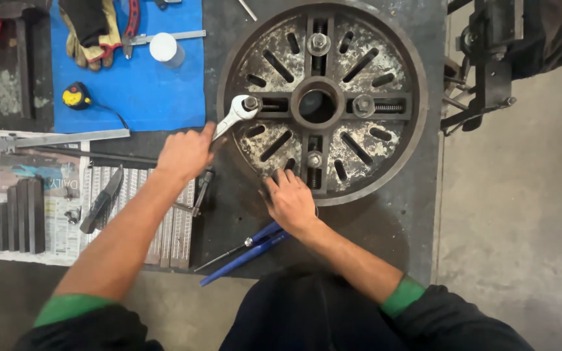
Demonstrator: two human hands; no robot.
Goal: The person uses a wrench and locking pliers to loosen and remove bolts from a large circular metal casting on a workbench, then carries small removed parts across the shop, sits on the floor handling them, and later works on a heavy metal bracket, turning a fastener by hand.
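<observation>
head view: the left hand (pixel 187 153) has its grip wrapped around the handle of a silver wrench (pixel 235 116), whose head sits on a nut (pixel 251 103) on the round slotted metal plate (pixel 401 140); the right hand (pixel 289 201), fingers spread, presses flat on the plate's lower rim; blue-handled tools (pixel 248 250) lie on the dark tabletop (pixel 385 227) just beside that wrist.

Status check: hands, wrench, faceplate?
Left hand grips wrench, its head on left nut. Right hand braces faceplate lower rim. Blue-handled tool lies near right wrist, clear of the wrench.
</observation>
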